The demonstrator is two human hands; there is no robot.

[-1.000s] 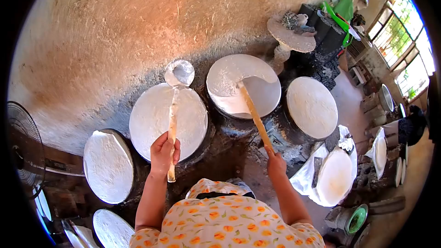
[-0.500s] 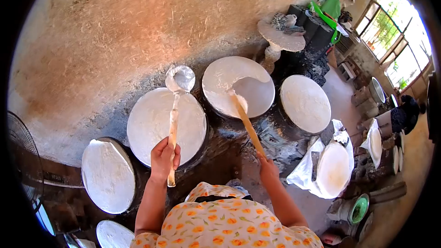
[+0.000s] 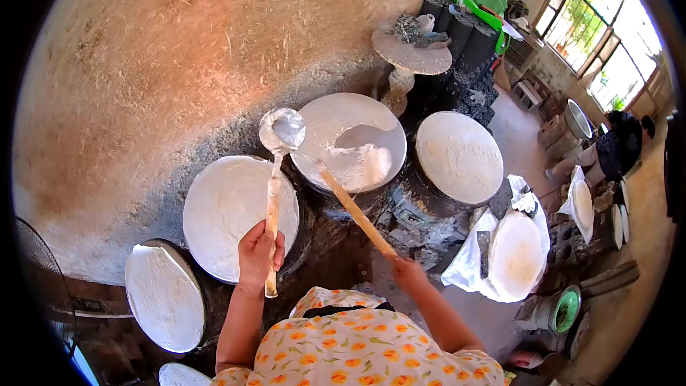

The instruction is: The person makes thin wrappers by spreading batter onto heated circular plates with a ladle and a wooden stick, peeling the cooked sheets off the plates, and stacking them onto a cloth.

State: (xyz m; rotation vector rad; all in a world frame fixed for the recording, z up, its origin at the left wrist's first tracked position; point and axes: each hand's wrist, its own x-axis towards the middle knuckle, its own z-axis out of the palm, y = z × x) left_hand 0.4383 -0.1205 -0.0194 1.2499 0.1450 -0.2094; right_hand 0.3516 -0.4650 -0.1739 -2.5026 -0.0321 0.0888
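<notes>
My left hand [image 3: 258, 256] is closed round the wooden handle of a metal ladle [image 3: 284, 130]. The ladle's bowl hangs beyond the left pan, beside the rim of the middle pan. A long wooden stick [image 3: 357, 216] is gripped in my right hand [image 3: 410, 276], its far end over the near left edge of the middle round pan [image 3: 325, 111]. White paste lies unevenly on that pan, with a heap at its right and a bare greyish patch behind. Left of it, a round pan [image 3: 236, 207] is covered in white, and another white-covered pan [image 3: 459, 157] stands to the right.
More white rounds lie at the lower left [image 3: 164, 299] and on white plastic at the right [image 3: 516, 257]. A fan [image 3: 43, 271] is at the far left. Behind stand a round pedestal [image 3: 411, 53] and black cylinders [image 3: 457, 32]. Another person [image 3: 618, 144] bends at the far right.
The stick has moved left and toward me across the middle pan, and the paste now forms a heap at the right. The ladle stays in my left hand. The whole view has shifted.
</notes>
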